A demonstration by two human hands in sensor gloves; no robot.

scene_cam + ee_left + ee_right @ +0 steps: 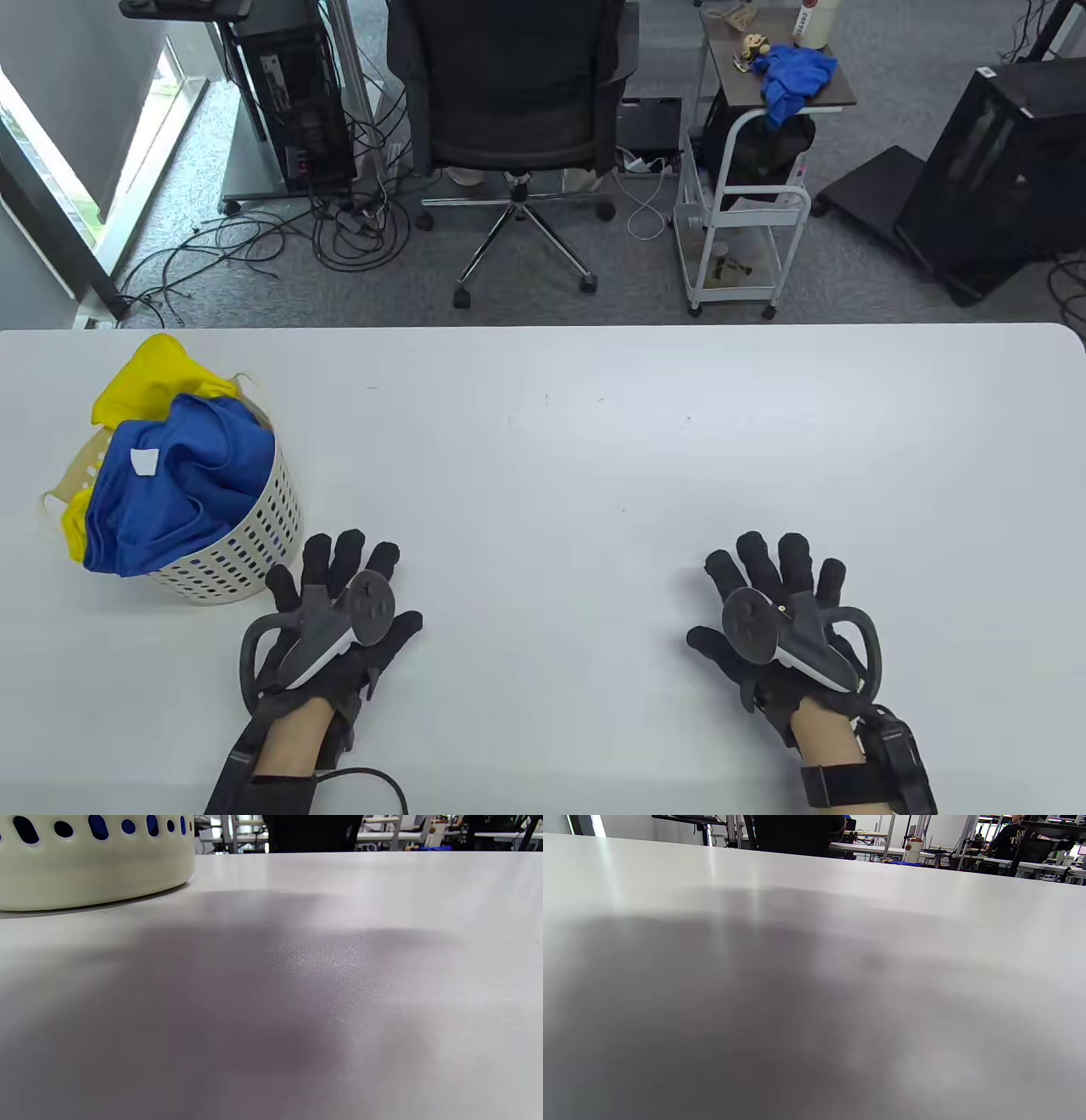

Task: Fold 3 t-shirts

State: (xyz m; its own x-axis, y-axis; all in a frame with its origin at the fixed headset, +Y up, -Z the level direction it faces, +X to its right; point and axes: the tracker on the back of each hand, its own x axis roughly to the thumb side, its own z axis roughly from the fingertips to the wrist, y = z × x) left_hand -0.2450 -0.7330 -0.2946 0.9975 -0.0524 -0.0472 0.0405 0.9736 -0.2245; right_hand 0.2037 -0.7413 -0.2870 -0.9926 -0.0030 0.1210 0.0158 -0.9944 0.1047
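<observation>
Left hand (pixel 339 611) and right hand (pixel 776 615) flat, fingers spread, grasping nothing, near table (pixel 551 441) front edge, basket (pixel 246 543) of shirts (pixel 178 492) at left edge.

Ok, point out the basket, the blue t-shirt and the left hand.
basket (pixel 246 543): table view, on its perforated white side wall.
blue t-shirt (pixel 195 484): table view, on the bunched cloth heaped in the basket.
left hand (pixel 339 611): table view, on the glove's back beside the tracker.

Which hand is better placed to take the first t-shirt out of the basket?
The left hand. It lies flat on the table right beside the basket, where the blue t-shirt sits on top of the pile. The right hand rests far off on the other side, so it would probably need a long reach.
</observation>
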